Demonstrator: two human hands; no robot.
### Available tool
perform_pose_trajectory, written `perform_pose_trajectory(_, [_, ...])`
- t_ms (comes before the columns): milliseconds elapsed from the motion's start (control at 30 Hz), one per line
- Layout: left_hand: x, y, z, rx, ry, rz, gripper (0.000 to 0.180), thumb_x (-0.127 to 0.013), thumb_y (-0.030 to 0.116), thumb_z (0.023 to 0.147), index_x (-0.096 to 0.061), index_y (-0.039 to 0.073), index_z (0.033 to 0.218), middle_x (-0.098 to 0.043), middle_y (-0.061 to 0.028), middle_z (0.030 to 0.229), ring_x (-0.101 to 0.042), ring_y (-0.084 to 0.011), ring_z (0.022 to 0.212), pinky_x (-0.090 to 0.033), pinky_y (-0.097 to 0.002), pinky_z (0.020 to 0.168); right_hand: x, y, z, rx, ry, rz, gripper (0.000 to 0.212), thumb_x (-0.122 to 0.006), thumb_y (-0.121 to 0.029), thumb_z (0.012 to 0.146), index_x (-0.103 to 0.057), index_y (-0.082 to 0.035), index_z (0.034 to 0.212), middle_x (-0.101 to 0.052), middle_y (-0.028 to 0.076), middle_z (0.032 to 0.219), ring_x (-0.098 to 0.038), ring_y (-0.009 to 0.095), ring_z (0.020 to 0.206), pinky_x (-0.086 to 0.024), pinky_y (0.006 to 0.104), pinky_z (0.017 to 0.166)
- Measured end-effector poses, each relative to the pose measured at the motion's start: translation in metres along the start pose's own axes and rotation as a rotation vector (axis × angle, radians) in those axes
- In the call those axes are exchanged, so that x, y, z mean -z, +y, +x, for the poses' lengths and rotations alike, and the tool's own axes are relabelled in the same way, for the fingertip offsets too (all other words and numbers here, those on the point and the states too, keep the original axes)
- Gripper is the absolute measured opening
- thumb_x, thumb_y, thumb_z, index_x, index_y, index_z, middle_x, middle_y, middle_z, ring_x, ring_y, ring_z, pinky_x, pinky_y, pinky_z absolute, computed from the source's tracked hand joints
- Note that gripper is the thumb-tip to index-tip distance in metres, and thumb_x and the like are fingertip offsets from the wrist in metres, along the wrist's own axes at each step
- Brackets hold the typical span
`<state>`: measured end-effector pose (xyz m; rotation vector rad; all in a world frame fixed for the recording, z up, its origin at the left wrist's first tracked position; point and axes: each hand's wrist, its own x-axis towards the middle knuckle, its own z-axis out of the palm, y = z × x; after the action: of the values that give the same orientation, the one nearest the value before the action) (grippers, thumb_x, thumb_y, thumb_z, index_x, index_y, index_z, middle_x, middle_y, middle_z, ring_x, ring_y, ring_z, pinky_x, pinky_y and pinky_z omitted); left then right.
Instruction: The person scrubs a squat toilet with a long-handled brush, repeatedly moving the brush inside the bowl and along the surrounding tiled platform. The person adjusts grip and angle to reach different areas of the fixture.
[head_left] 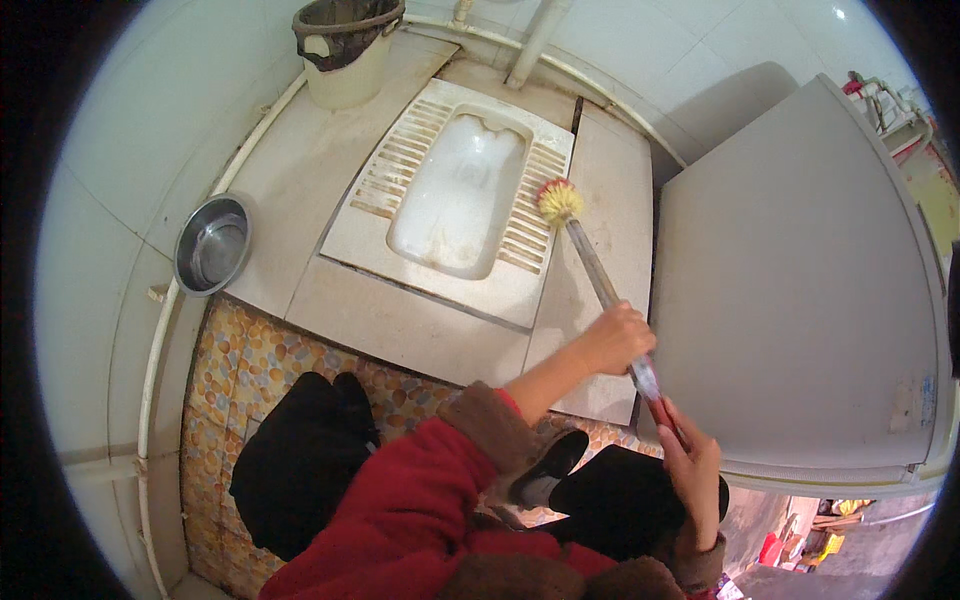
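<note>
A long-handled toilet brush [592, 264] slants up and left from my two hands. Its round head has yellow and red bristles, which lie at the right edge of a white squat toilet [455, 285], beside the ridged foot rest. My left hand [615, 338] is wrapped round the middle of the handle. Lower down, my right hand [692, 462] grips the red end of the handle. The toilet's ridged foot rests [400, 150] carry brown stains, and its bowl is white with some brown marks near the front.
A cream bin [345, 78] with a dark liner stands at the far left. On the left, a metal basin [213, 245] leans by the wall pipe [245, 150]. A large grey panel [800, 290] rises close on the right. Pebble-patterned flooring [225, 370] lies below the raised tiled step.
</note>
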<state>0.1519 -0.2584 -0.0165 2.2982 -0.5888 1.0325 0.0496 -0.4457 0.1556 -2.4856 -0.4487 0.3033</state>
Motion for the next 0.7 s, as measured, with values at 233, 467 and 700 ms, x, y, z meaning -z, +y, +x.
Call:
perform_pose_trajectory(233, [0.025, -0.053, -0.017, 0.057, 0.135, -0.008, 0.017, -0.072, 0.021, 0.064, -0.057, 0.015, 0.069, -0.057, -0.0031, 0.066, -0.061, -0.0251, 0.073, -0.044, -0.041, 0.074, -0.032, -0.008, 0.04, 0.129, -0.035, -0.025, 0.039, -0.069, -0.014, 0.093, -0.065, -0.004, 0.131, -0.073, 0.024, 0.105, -0.073, 0.025, 0.093, -0.053, 0.0342, 0.084])
perform_pose_trajectory(467, [-0.006, -0.02, 0.006, -0.006, 0.061, -0.083, 0.018, -0.073, 0.021, 0.064, -0.057, 0.014, 0.069, -0.058, -0.0041, 0.069, -0.061, -0.0257, 0.076, -0.044, -0.0397, 0.076, -0.009, 0.011, 0.022, 0.024, 0.044, -0.028, 0.039, -0.067, -0.013, 0.095, -0.064, -0.004, 0.133, -0.073, 0.021, 0.11, -0.07, 0.018, 0.098, -0.053, 0.0321, 0.087])
perform_pose_trajectory(700, [0.015, -0.093, -0.012, 0.014, 0.089, -0.024, 0.016, -0.072, 0.02, 0.066, -0.057, 0.014, 0.07, -0.059, -0.0044, 0.071, -0.06, -0.0263, 0.077, -0.044, -0.0399, 0.077, -0.054, 0.0, 0.074, 0.057, -0.025, -0.075, 0.04, -0.067, -0.021, 0.095, -0.064, -0.013, 0.135, -0.071, 0.026, 0.098, -0.073, 0.031, 0.082, -0.055, 0.0368, 0.074])
